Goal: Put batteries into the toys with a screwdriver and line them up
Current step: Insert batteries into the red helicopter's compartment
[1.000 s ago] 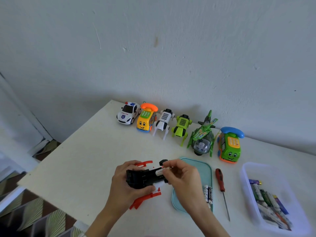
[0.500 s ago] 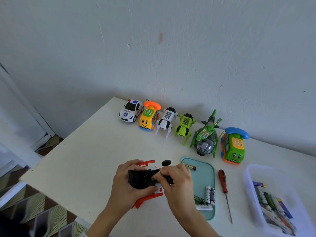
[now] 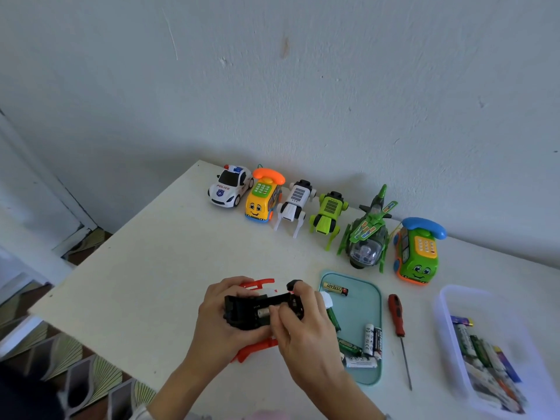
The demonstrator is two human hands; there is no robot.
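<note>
A red toy with a black underside (image 3: pixel 242 309) lies upside down near the table's front edge, gripped by my left hand (image 3: pixel 219 322). A battery (image 3: pixel 263 312) sits in its open compartment, and the fingertips of my right hand (image 3: pixel 303 325) press on it. A red-handled screwdriver (image 3: pixel 398 325) lies to the right of the teal tray (image 3: pixel 371 298), which holds several loose batteries. Several toys stand in a row along the wall: a police car (image 3: pixel 230 186), a yellow phone car (image 3: pixel 263 197), a white robot dog (image 3: pixel 295 204), a green robot dog (image 3: pixel 328 215), a green helicopter (image 3: pixel 368 234) and a green phone car (image 3: pixel 419 251).
A clear plastic bin (image 3: pixel 448 334) with several batteries stands at the right edge. The table's left and front edges drop to a patterned floor (image 3: pixel 81 380). The wall stands right behind the toy row.
My right hand has brought the battery down from the toy's far end into the compartment and now presses on it. The view has shifted slightly.
</note>
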